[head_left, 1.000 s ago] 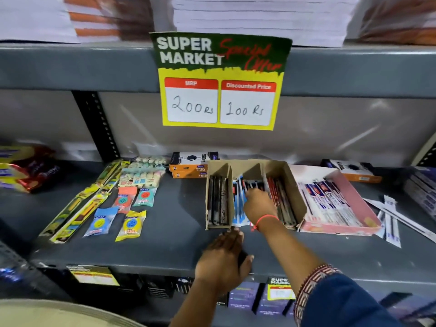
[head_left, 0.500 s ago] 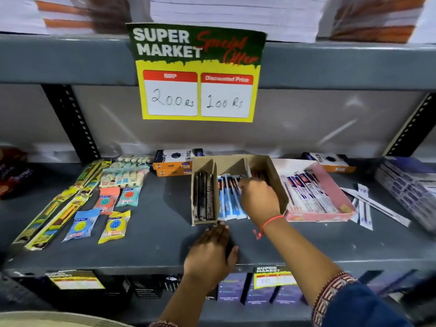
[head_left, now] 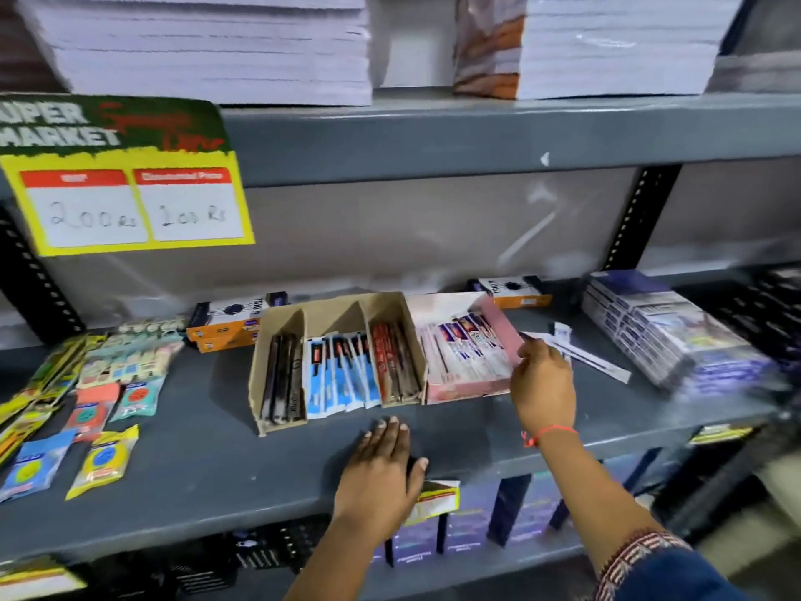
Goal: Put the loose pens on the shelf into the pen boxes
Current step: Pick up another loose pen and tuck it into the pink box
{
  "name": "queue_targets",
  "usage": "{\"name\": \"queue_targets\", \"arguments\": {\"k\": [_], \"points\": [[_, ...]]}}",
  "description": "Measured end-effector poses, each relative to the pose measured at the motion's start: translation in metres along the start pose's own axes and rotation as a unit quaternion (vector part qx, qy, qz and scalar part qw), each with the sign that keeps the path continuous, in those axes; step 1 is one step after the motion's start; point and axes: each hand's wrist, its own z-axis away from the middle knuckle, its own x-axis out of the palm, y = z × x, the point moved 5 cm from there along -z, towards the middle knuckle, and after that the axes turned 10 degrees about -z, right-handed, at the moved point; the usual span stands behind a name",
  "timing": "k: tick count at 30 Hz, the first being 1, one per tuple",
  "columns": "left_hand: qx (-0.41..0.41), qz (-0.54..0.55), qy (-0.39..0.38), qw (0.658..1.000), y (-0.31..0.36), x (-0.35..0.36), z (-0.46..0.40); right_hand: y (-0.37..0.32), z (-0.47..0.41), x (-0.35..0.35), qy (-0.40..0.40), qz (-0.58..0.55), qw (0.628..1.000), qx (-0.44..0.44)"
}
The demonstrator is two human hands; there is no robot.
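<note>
A brown cardboard pen box [head_left: 277,336] stands mid-shelf with three compartments: black pens at left, blue-packed pens [head_left: 338,375] in the middle, red pens [head_left: 392,362] at right. A pink box [head_left: 503,323] of white-and-purple packed pens touches its right side. Loose white-wrapped pens [head_left: 594,360] lie on the grey shelf [head_left: 208,461] just right of the pink box. My right hand [head_left: 544,383] hovers at the pink box's right wall, fingers loosely apart, fingertips at the near end of the loose pens and hiding it. My left hand [head_left: 381,466] rests flat on the shelf's front.
Orange-and-black boxes [head_left: 227,323] sit at the back. A stack of purple packets [head_left: 667,336] lies at the right. Eraser and sharpener packets [head_left: 104,459] cover the left part. A yellow price sign [head_left: 130,201] hangs from the upper shelf, which carries paper stacks [head_left: 216,45].
My right hand has left the cardboard box's compartments and moved right, past the pink box, to the loose pens. The view has swung right. My left hand stays put.
</note>
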Motion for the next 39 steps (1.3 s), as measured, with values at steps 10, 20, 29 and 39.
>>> {"name": "queue_targets", "arguments": {"k": [10,20,29,39], "points": [[0.129,-0.008,-0.021,0.991,0.102,0.004,-0.053,0.077,-0.048,0.002,-0.18,0.108,0.97,0.123],[0.111,-0.018,0.04,0.993,0.106,-0.001,-0.058,0.106,-0.081,-0.007,-0.166,-0.047,0.972,0.157],[0.125,-0.086,0.037,0.988,0.113,-0.008,-0.056,0.14,-0.084,-0.009,-0.19,-0.384,0.832,0.351],[0.112,-0.077,0.01,0.991,0.11,-0.008,-0.056,0.128,-0.082,-0.002,-0.212,-0.426,0.819,0.322]]}}
